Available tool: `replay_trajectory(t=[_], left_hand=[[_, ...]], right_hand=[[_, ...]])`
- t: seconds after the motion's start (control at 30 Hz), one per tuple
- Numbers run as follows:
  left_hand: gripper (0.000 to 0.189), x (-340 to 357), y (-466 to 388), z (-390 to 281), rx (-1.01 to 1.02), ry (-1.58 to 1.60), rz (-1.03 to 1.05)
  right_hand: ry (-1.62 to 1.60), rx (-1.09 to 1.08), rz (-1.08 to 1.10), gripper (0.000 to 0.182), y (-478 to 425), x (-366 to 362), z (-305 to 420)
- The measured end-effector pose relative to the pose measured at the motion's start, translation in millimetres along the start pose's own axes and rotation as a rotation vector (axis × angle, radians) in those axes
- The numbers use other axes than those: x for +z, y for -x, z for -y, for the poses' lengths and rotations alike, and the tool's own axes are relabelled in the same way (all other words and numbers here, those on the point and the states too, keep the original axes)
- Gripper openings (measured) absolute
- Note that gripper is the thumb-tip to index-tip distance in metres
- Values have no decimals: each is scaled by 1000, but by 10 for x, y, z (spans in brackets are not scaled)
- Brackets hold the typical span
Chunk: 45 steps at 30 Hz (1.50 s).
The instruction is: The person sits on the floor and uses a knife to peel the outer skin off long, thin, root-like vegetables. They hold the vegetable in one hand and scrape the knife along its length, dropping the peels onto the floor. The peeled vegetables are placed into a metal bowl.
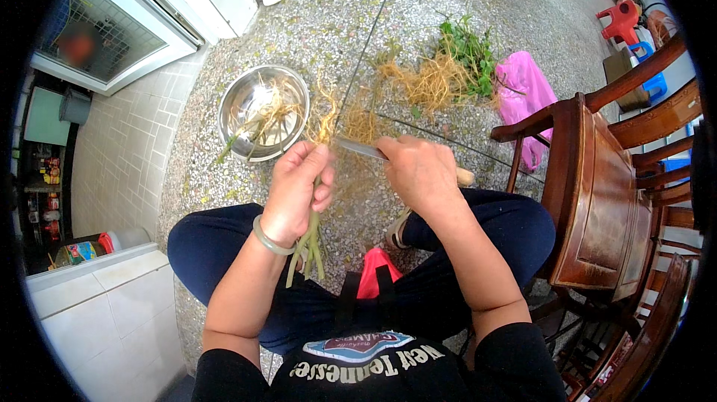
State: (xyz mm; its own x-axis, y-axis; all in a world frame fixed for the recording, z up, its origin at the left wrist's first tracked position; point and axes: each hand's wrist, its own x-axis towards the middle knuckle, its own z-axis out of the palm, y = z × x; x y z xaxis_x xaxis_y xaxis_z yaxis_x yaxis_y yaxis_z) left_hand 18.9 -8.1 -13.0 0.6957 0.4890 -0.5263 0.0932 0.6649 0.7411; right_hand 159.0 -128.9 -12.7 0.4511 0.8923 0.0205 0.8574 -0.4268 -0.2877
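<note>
My left hand (304, 178) grips a plant by the base of its green stems (308, 250), which hang down past the wrist. Its yellowish roots (324, 119) stick up beyond my thumb. In my right hand (420, 172) is a knife with a wooden handle (464, 176); its blade (361, 148) points left, the tip close to the root base. Whether the blade touches the root is hard to tell. Just beyond my left hand stands a steel bowl (303, 85) holding rooted stems (269, 116). Loose root trimmings (361, 124) lie on the floor beyond the knife.
A heap of rooty plants (437, 80) with green leaves lies ahead on the speckled floor (330, 21), beside a pink plastic bag (526, 88). Wooden chairs (602, 200) stand close on the right. To the left are a tiled wall (112, 312) and a glazed door (123, 38).
</note>
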Motion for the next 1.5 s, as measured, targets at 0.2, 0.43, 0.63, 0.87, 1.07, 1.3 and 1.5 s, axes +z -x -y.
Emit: replay_trajectory(t=[0.2,0.43,0.63,0.87,1.07,1.3,1.5], left_hand=[[14,0,-64,154,77,-155,-102],[15,-1,-208,317,-33,-8,-144],[14,470,450,390,-243,-276,126],[22,40,219,-55,63,22,187],[25,-26,244,-45,69,24,233],[28,3,220,-16,41,-47,212],[31,72,186,51,15,-21,241]], right_hand=[[99,59,22,8,-14,185,36],[172,71,-109,8,-229,877,-188],[193,667,103,14,-239,1244,-1710],[-1000,515,-82,23,-433,119,-566],[-897,53,-56,21,-276,-532,-78],[-1042,83,-54,16,-26,-371,-141],[-1123,168,51,14,-62,-281,-7]])
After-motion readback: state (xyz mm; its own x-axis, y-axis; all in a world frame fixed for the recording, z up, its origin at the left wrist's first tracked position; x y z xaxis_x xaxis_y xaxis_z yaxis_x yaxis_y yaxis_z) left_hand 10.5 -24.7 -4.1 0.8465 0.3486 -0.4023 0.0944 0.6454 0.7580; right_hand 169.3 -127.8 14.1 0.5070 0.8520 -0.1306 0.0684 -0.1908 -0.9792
